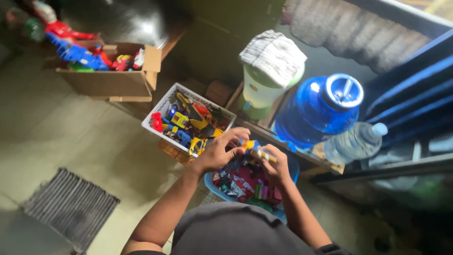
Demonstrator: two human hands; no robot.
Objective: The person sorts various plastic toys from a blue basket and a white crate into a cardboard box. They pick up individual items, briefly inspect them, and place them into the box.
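Plastic, light and rigid, the small toy above the blue basket is pinched endwise by left hand and right hand.

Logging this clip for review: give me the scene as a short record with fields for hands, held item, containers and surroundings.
left hand: left hand grips the small toy from its side
right hand: right hand holds the same toy from below
held item: small toy, blue, yellow and orange, kind too blurred to tell
below hands: blue tub holding mixed toys
beside it: white basket full of toy vehicles
further back: cardboard box with red and blue toys
right side: blue water jug, clear plastic bottle
floor: dark mat on tiles
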